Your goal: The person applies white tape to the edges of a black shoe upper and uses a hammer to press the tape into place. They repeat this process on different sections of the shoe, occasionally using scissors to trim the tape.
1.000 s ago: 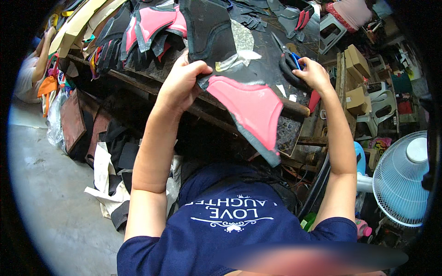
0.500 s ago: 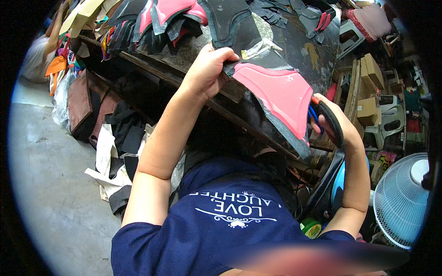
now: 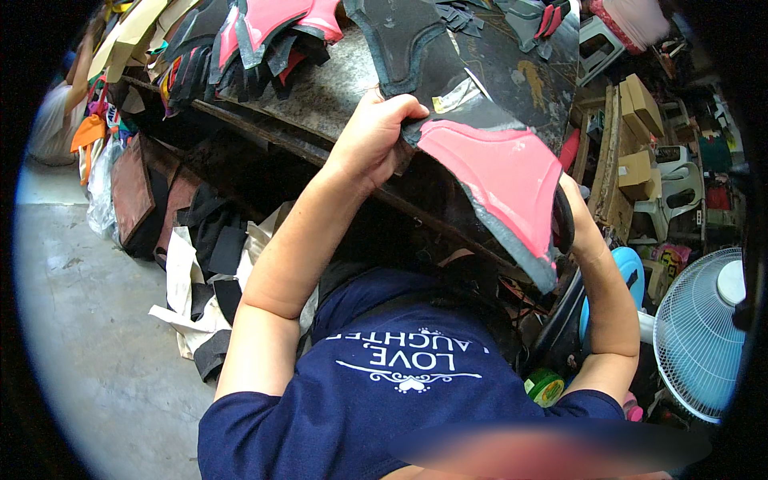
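Observation:
My left hand [image 3: 374, 138] grips the top left corner of a pink piece with a grey-black border [image 3: 498, 174] and holds it up over the front edge of the workbench [image 3: 328, 92]. My right hand [image 3: 574, 210] is mostly hidden behind the piece's right edge. It holds scissors [image 3: 563, 226], of which only a black handle loop shows. My right forearm runs down from there to my blue shirt.
Stacks of pink and black cut pieces [image 3: 268, 36] lie at the back of the bench. Fabric scraps [image 3: 200, 264] are heaped on the floor at the left. On the right stand a white fan [image 3: 698, 336], cardboard boxes [image 3: 640, 108] and a green tape roll [image 3: 545, 386]. Another person [image 3: 58, 120] is at far left.
The pink piece has come down off the bench toward me. My right hand with the scissors has dropped from the bench top to behind the piece's right edge.

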`<state>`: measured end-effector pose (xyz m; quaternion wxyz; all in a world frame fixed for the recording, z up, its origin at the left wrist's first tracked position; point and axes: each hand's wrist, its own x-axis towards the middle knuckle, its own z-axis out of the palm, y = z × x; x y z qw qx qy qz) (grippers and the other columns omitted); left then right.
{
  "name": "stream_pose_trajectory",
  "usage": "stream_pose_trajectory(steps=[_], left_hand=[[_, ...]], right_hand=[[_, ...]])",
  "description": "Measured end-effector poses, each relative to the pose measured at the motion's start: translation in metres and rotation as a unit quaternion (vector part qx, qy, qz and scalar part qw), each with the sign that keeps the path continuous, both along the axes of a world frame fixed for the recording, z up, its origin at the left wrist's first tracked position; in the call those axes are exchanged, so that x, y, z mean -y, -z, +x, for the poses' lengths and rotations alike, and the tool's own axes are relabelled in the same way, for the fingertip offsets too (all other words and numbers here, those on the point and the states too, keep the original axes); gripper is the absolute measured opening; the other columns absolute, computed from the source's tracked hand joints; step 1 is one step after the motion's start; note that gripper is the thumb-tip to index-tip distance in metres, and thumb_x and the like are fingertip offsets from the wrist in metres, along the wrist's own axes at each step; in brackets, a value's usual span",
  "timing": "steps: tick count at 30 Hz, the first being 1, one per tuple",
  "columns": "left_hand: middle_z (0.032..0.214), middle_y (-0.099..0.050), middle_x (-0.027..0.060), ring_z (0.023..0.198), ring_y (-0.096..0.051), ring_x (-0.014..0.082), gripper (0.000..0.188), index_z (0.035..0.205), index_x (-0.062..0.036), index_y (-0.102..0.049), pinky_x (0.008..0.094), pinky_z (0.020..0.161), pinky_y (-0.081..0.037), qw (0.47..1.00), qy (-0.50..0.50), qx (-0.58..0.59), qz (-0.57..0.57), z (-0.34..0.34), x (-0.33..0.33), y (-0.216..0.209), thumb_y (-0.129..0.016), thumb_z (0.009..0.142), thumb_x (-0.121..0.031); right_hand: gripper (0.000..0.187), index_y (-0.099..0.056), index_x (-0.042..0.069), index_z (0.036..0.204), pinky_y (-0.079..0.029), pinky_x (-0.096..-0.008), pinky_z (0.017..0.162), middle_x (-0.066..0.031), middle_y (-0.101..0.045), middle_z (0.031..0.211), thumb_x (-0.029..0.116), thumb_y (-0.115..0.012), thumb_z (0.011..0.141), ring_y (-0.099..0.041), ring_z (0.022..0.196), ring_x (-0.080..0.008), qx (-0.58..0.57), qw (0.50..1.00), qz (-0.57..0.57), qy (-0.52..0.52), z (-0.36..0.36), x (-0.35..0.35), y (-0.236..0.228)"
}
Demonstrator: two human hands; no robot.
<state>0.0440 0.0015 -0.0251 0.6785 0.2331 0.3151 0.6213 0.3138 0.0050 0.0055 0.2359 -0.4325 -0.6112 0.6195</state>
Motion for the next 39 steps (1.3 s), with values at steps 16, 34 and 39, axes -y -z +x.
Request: stream_pose_trajectory(steps=[16,34,39], left_hand=[[0.11,-0.065,0.0069,0.094,-0.061,0.0123,0.046,0.125,0.0021,-0.053,0.0272,0.088,-0.049,0.943,0.094,-0.32,0.016,-0.04,0.029,-0.003,-0.061,0.081,-0.005],[0.108,-0.063,0.0174,0.095,-0.062,0.0308,0.051,0.128,0.0012,-0.052,0.0379,0.083,-0.05,0.659,-0.331,-0.668,0.099,-0.184,-0.064,-0.161,-0.068,0.086,-0.021],[0.115,-0.057,0.0184,0.103,-0.056,0.0325,0.043,0.12,0.0007,-0.054,0.0401,0.085,-0.047,0.298,-0.499,-0.776,0.244,-0.132,-0.04,-0.142,-0.068,0.085,-0.019]], right_hand=[[0.04,-0.063,0.007,0.099,-0.042,-0.0296,0.043,-0.0042,-0.053,0.053,0.046,-0.064,0.089,-0.053,0.043,-0.0144,0.265,0.954,0.129,0.052,0.005,-0.104,-0.001],[0.034,-0.06,0.014,0.118,-0.049,-0.035,0.062,-0.005,-0.062,0.086,0.033,-0.063,0.09,-0.06,0.066,-0.0206,0.262,0.793,0.535,0.125,0.002,-0.129,0.056],[0.03,-0.061,0.015,0.116,-0.049,-0.0365,0.065,-0.0058,-0.062,0.084,0.033,-0.061,0.092,-0.062,0.073,-0.0245,0.269,0.753,0.59,0.114,-0.001,-0.125,0.054]])
